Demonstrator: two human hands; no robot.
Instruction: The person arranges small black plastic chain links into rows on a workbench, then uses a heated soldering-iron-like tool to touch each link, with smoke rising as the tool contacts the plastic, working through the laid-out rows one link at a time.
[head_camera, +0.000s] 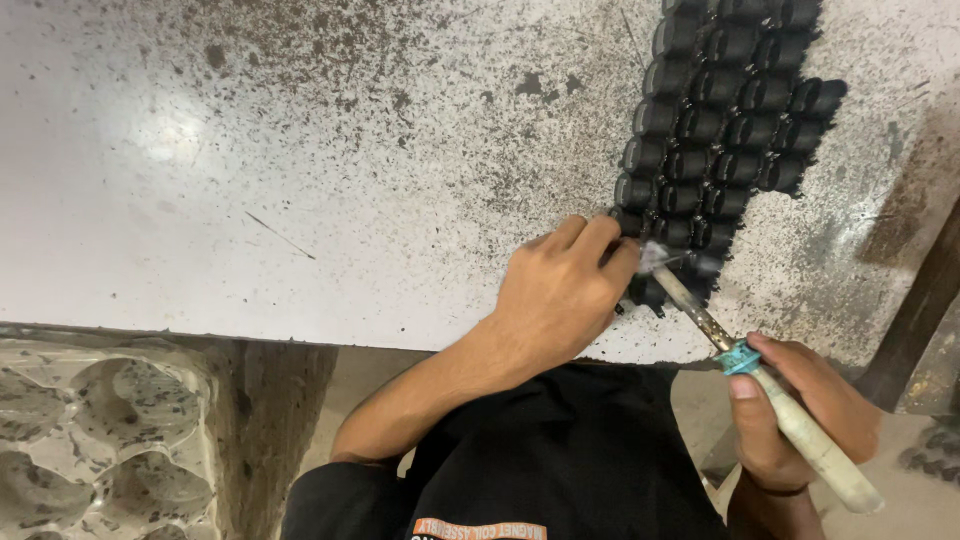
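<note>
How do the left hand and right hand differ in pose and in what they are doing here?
The left hand lies knuckles-up on the speckled table, fingers pressing the black cylindrical parts. The right hand is off the table edge, wrapped round the pale handle of a brush-like tool. Both meet at the nearest parts.

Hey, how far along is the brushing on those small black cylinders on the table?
Done: I cannot tell which pieces are finished; the black cylinders all look alike. In hand: the left hand steadies the near end of the cluster while the right hand holds a brush with its tip at a near-end piece. Left: cannot be judged.
</note>
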